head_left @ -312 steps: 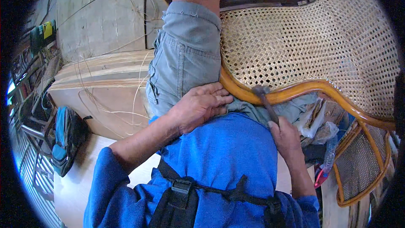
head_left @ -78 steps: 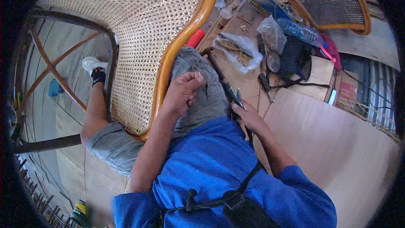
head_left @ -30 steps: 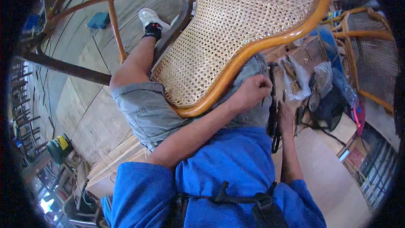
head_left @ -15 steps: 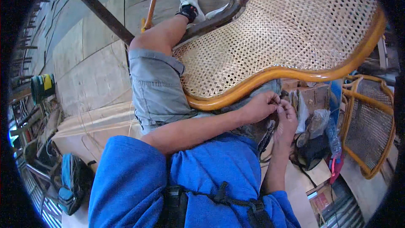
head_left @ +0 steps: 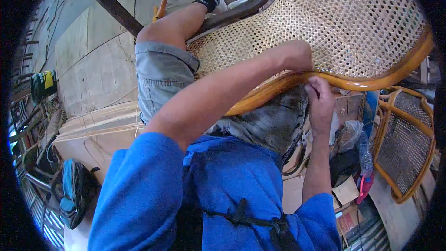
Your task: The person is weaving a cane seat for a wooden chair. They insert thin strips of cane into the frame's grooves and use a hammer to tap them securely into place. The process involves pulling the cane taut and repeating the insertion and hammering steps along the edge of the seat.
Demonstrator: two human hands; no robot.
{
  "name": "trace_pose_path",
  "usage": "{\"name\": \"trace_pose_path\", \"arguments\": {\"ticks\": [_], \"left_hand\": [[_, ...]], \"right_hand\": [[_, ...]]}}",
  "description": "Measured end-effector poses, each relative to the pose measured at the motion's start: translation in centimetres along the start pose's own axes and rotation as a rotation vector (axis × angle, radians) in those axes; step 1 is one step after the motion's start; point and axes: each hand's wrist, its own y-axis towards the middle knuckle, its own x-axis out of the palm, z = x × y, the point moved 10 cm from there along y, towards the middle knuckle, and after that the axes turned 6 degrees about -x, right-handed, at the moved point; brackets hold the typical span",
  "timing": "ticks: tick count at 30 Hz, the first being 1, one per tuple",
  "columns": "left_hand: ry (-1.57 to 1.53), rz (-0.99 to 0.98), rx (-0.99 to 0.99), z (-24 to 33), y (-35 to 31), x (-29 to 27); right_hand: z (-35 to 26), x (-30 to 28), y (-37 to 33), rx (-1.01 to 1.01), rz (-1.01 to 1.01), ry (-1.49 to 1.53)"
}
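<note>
A woven cane panel [head_left: 353,23] with a glossy orange-brown rattan rim [head_left: 357,85] lies across my lap, part of a large chair-like frame. My left hand [head_left: 297,56] is closed like a fist over the weave, just above the rim. What its fingers hold, if anything, is hidden by the back of the hand. Below the rim, my right hand [head_left: 321,95] has its fingers curled and pressed together close to the rim's underside. Whatever is in that pinch is too small to make out.
A dark pole [head_left: 109,4] crosses the upper left. Another cane-and-rattan piece [head_left: 404,142] stands at the right, beside clear plastic bags [head_left: 350,135] and a plastic bottle [head_left: 365,155]. A backpack [head_left: 76,193] sits at lower left near stacked boards [head_left: 102,128].
My hands were together below the rim, fingertips touching. Now my left hand has risen over the rim onto the weave, and my right hand has moved up close under the rim.
</note>
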Motion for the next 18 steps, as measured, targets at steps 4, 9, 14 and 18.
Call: {"name": "trace_pose_path", "arguments": {"ticks": [4,9,14,18], "left_hand": [[0.040,-0.030,0.245,1.3,1.1,0.4],[-0.039,0.009,0.242,0.1,1.8,-0.3],[0.084,0.039,0.272,0.3,1.9,-0.5],[0.100,-0.009,0.244,0.4,1.9,-1.0]], "right_hand": [[-2.2,1.7,1.9,-0.245,-0.143,-0.291],[-2.1,2.7,2.8,-0.359,-0.164,-0.348],[-2.8,3.5,3.4,-0.491,-0.227,-0.334],[-3.9,4.5,3.4,-0.597,-0.258,-0.371]]}}
